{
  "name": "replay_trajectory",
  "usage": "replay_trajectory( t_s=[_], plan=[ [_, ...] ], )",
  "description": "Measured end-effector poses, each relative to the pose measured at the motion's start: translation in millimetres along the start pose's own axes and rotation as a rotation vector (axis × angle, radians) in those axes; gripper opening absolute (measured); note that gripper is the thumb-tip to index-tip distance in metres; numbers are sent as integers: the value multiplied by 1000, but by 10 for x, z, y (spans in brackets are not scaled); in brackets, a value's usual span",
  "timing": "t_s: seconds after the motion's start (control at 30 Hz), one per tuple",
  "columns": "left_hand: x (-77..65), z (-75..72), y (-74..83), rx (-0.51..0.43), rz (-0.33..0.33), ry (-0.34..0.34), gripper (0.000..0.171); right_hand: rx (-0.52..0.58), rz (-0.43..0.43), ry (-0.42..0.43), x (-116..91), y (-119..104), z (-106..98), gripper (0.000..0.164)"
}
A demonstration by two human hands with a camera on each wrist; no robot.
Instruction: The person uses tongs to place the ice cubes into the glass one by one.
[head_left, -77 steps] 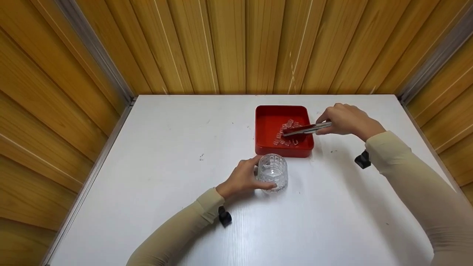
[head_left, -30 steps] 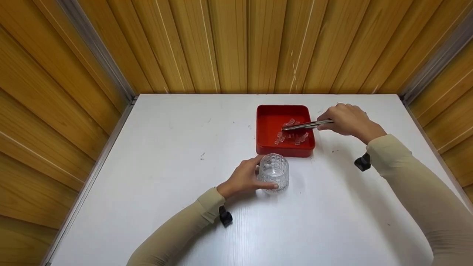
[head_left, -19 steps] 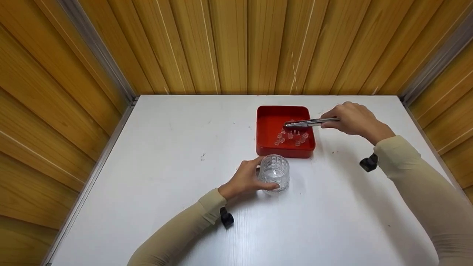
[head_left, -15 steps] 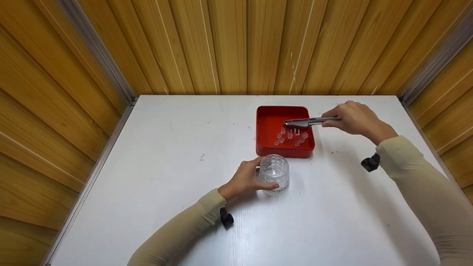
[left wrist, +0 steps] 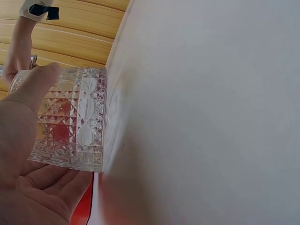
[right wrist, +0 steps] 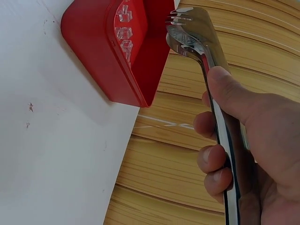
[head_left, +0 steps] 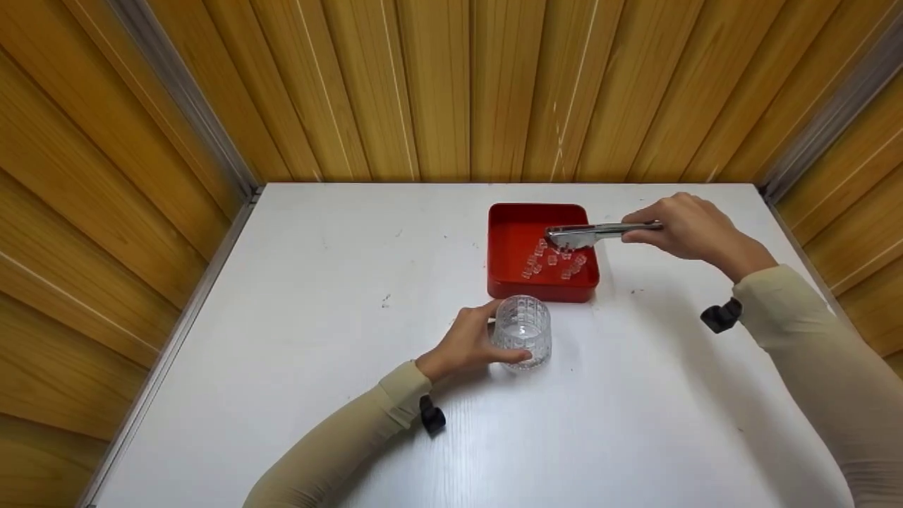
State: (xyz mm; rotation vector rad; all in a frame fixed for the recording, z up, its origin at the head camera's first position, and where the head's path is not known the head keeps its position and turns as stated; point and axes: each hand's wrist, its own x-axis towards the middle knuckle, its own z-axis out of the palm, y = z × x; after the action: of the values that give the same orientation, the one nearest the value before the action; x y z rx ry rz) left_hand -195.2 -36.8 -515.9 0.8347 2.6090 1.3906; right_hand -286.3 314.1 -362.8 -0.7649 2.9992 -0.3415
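Observation:
My left hand [head_left: 462, 343] holds a clear cut-glass tumbler [head_left: 523, 331] upright on the table, thumb on the near side. Its patterned wall [left wrist: 70, 119] fills the grasp in the left wrist view. With my right hand [head_left: 688, 224] I grip metal serving tongs [head_left: 607, 230], their head above the red square tray [head_left: 542, 291]. In the right wrist view, the tongs' tined end [right wrist: 180, 19] lies close to the opposite arm; whether a cube is between them I cannot tell. Several clear cubes [head_left: 552, 260] lie on the tray floor.
The tray stands just behind the tumbler on a white table [head_left: 338, 339]. Wood-patterned walls [head_left: 437, 92] enclose the back and sides. A black wrist camera [head_left: 721, 316] hangs below the right sleeve, and another camera [head_left: 432, 415] below the left.
My right hand has drawn back rightward with the tongs, which have lifted off the cubes. The cubes lie more spread out. My left hand and the tumbler have stayed put.

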Motion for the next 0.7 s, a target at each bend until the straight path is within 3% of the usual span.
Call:
replay_trajectory(
  t_s=[0.37, 0.7],
  plan=[
    [31, -5, -20, 16, 10, 5, 78, 42, 43, -10, -93, -35, -32, 35],
    [14, -1, -7, 24, 23, -1, 78, 51, -19, -1, -230, -194, -27, 32]
  ],
)
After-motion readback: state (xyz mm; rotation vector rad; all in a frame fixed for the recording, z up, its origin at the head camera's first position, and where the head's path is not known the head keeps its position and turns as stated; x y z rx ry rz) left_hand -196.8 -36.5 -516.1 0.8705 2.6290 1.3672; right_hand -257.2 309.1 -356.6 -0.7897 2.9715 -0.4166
